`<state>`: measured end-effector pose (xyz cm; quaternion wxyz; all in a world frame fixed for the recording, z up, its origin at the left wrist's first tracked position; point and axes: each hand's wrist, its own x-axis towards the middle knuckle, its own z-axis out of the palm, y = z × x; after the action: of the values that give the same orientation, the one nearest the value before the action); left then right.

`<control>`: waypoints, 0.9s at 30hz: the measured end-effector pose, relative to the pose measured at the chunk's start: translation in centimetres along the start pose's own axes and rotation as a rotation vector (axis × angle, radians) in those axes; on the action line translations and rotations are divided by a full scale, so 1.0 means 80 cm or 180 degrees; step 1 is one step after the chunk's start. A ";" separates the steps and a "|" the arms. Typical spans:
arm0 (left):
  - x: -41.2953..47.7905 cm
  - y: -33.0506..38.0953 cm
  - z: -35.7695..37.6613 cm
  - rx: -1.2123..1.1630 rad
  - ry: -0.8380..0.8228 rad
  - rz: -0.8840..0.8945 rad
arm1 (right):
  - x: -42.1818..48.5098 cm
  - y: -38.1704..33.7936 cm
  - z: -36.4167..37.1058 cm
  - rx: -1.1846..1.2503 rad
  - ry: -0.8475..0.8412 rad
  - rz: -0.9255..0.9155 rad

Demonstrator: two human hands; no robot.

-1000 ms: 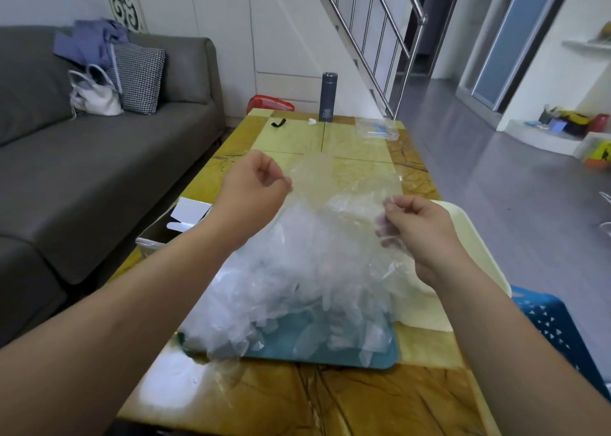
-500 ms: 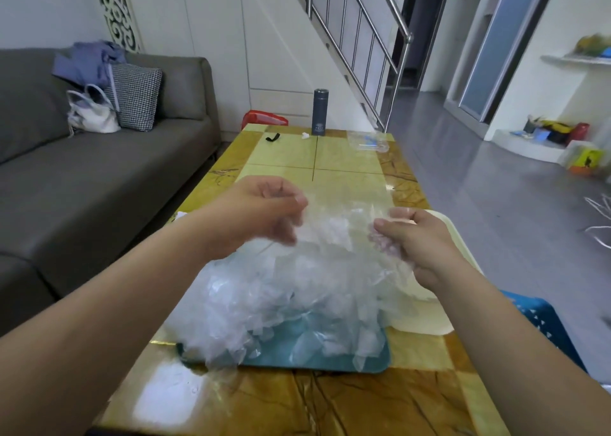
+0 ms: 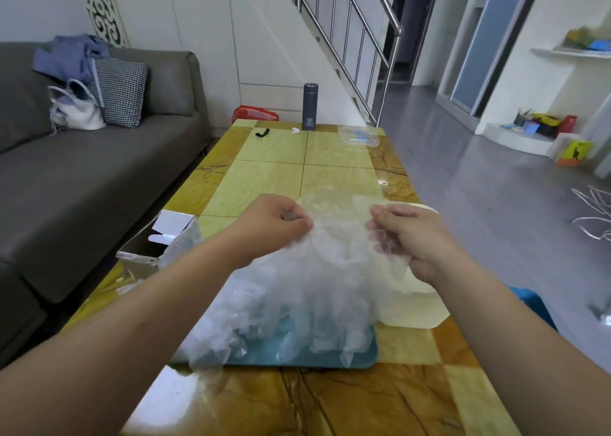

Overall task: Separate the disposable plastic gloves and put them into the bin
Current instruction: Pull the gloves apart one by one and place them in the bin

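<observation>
Near the table's point(image 3: 271, 177) front edge, one heap of clear plastic gloves point(image 3: 297, 300), too tangled to count, lies on one teal tray point(image 3: 297, 356). Two hands hover over its far side. The left hand point(image 3: 274, 227) pinches one thin glove point(image 3: 337, 210) with curled fingers, and the right hand point(image 3: 413, 237) grips its other side. One cream bin point(image 3: 420, 313) sits at the right edge beside the heap. One dark flask point(image 3: 309, 106) and one clear packet point(image 3: 358, 136) are at the far edge, and one open cardboard box point(image 3: 158, 240) at the left.

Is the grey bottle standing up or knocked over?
Standing up. The grey bottle rests on its base, cap on top, far down the table.
</observation>
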<state>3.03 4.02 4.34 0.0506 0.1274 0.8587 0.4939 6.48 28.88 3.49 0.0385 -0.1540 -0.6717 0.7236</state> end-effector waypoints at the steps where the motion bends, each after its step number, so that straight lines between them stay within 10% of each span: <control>1: 0.000 -0.002 -0.005 0.0031 0.0055 -0.0032 | 0.005 -0.003 -0.007 -0.0019 0.0060 -0.0041; 11: 0.007 0.050 0.003 -0.1376 -0.0908 -0.0204 | 0.097 -0.028 -0.087 -0.2001 0.0720 -0.0648; 20: 0.018 0.077 0.008 -0.1977 -0.1261 -0.0122 | 0.131 0.029 -0.080 -0.3834 0.0140 -0.0582; 27: 0.088 0.093 0.075 -0.1807 -0.1254 -0.0287 | 0.136 -0.003 -0.109 -0.3702 0.0261 -0.1134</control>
<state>-1.23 14.50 8.00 0.2706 0.1630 0.6655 0.6762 -1.53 40.12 1.41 0.0944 -0.0627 -0.9702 0.2142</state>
